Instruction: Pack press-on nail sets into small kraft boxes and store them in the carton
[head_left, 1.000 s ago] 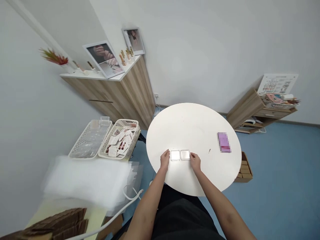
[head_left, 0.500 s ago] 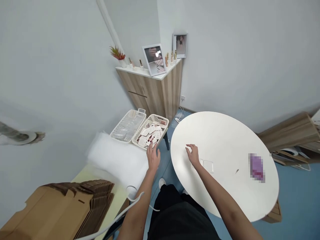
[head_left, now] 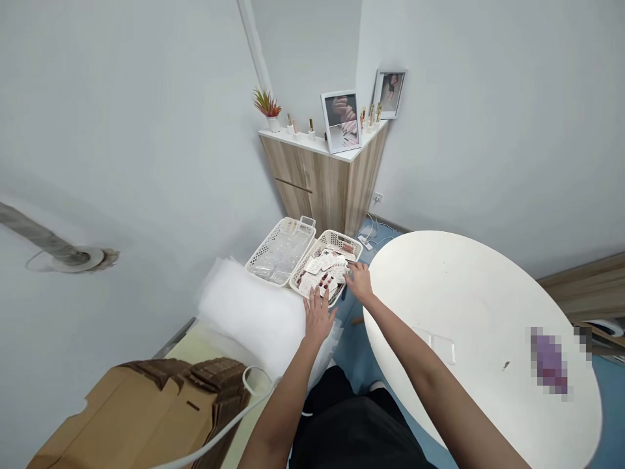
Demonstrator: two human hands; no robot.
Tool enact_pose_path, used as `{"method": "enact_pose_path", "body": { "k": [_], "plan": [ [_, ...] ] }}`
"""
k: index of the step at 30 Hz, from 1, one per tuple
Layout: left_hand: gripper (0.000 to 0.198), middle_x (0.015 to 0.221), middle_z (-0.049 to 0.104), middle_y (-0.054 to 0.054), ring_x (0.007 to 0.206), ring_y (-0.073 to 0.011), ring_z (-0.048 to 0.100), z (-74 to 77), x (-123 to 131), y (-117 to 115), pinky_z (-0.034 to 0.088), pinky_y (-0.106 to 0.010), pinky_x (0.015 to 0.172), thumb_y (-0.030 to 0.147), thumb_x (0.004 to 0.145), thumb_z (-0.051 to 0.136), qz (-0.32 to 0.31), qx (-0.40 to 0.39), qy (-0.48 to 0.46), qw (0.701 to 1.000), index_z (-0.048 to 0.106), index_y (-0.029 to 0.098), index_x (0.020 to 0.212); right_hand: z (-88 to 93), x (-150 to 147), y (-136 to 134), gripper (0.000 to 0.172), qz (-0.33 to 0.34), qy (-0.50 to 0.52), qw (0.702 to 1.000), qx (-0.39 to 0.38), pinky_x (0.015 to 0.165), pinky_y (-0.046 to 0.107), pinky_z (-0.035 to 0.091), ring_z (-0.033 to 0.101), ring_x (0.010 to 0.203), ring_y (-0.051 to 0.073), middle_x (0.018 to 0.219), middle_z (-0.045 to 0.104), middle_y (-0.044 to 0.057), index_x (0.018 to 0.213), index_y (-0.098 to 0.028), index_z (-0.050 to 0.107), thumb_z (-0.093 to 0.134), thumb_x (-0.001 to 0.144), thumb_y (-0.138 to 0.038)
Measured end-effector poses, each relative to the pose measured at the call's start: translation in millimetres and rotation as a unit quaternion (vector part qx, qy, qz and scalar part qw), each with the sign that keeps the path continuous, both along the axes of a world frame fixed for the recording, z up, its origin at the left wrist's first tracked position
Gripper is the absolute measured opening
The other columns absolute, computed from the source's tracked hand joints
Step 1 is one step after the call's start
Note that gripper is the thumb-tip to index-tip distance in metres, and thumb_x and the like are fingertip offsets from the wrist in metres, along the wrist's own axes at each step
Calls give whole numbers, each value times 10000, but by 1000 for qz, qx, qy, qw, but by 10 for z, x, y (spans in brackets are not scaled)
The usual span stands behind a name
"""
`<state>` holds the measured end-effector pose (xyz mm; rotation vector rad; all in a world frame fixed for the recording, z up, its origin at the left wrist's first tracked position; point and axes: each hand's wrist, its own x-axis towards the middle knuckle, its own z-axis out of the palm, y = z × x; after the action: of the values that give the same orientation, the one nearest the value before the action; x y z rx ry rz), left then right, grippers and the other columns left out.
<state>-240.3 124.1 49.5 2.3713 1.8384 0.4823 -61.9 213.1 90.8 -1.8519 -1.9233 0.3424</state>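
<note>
Left of the round table (head_left: pixel 478 306), your hands work at a white plastic basket (head_left: pixel 333 233) packed with printed packets (head_left: pixel 319 267); its long axis runs from lower left to upper right of the frame. Your right hand (head_left: pixel 359 281) curls over the basket's right rim, fingertips down among the packets, so you cannot tell from this view whether it grasps one. Your left hand (head_left: pixel 318 317) lies open, fingers spread at the near rim, holding nothing visible, as if steadying the basket. A second basket (head_left: pixel 267 240) of clear plastic pieces (head_left: pixel 278 257) sits just beside it, both seemingly placed within easy reach of the table, where a clear square tray (head_left: pixel 436 345) lies.
</note>
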Motion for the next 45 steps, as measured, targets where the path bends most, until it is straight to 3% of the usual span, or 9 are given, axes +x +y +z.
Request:
{"method": "enact_pose_path", "body": {
  "k": [11,19,22,26,29,32,37,40,45],
  "plan": [
    [638,1565,259,-190,1470,-359,124,-30,-35,-3,133,-620,1141,439,936,457,-9,-2,-17,1000,312,163,1493,119,-299,295,128,-47,-80,993,-78,834,394,312,424,1049,291,1061,581,118,829,-174,658,574,867,-264],
    [622,1513,375,-182,1452,-335,222,259,28,98,146,-612,1150,498,926,460,28,-43,-238,970,386,166,1446,486,-174,7,141,49,-60,990,118,843,373,312,457,983,239,982,604,76,836,-195,595,508,927,-259],
    [554,1407,515,-160,1325,-285,463,474,133,212,347,-503,1103,502,928,468,71,-107,-450,884,441,204,1395,566,-62,-241,144,130,-88,968,198,889,382,300,467,989,220,1002,626,66,854,-201,582,483,953,-236],
    [495,1077,694,-143,933,-237,698,657,348,360,543,-430,874,524,874,565,145,-288,-665,674,572,161,1210,515,152,-592,142,171,-122,947,243,917,385,295,477,988,207,1003,642,56,850,-212,581,486,952,-186],
    [364,925,721,-90,819,-184,702,656,547,380,560,-358,829,374,765,734,144,-336,-705,607,646,143,1032,442,360,-845,121,171,-117,951,231,919,378,311,481,1008,207,1036,639,59,879,-223,594,501,945,-181],
    [377,918,725,-74,842,-180,698,574,774,301,563,-336,815,285,716,776,141,-339,-700,613,650,151,1045,401,590,-1096,110,126,-60,973,182,905,379,350,494,1037,226,1097,621,84,983,-225,607,509,948,-263],
    [511,959,700,-81,943,-201,685,391,1211,54,576,-350,828,335,790,712,73,-368,-627,683,576,177,1257,299,1062,-1496,287,-83,112,987,82,902,383,410,539,1066,243,1121,609,110,1145,-215,582,409,969,-361],
    [560,962,665,-64,960,-204,682,290,1517,-123,591,-334,810,325,796,712,44,-389,-589,707,544,211,1317,135,1397,-1717,298,-170,217,960,40,886,381,441,581,1002,229,1057,653,88,1113,-219,603,433,941,-394],
    [532,942,614,-50,905,-202,690,138,2072,-478,605,-343,780,277,815,697,43,-400,-576,711,544,227,1322,-193,1818,-2050,336,-198,432,876,-84,757,340,496,634,767,189,806,684,36,857,-204,645,601,797,-531]
  ]
}}
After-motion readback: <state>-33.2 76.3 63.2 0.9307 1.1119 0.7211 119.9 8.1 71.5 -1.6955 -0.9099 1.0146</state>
